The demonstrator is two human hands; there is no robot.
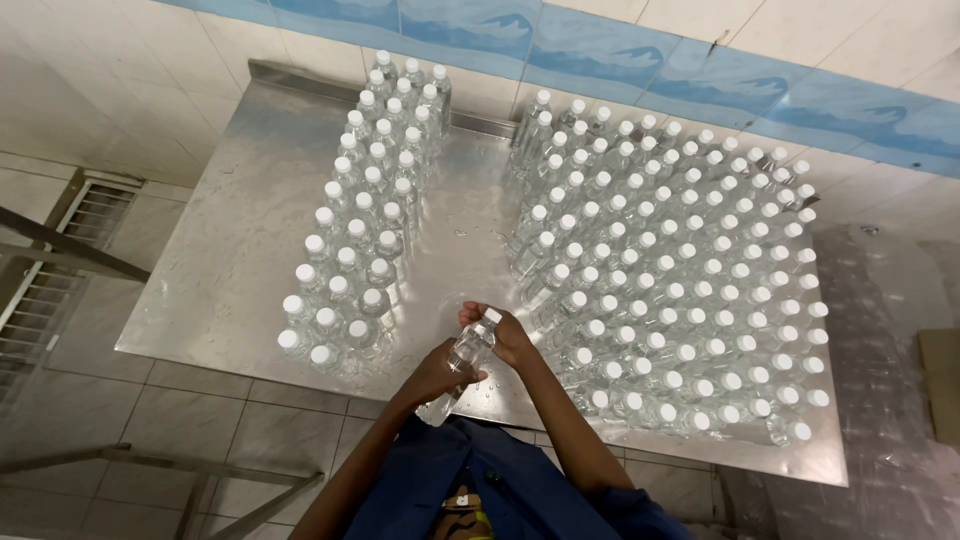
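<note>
Fingers of the left hand (438, 372) wrap the body of a clear bottle (465, 360), while the right hand (503, 333) closes on its white cap; the capping step seems in hand. Capped bottle blocks (670, 290) flank both hands on the steel table (240, 250), so setting it down calls for an open gap.

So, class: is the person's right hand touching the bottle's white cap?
Touching. The head view shows the right hand curled around the white cap of the clear bottle.

Two bottle blocks (365, 210) (670, 270) side by side on table (235, 250)
</note>
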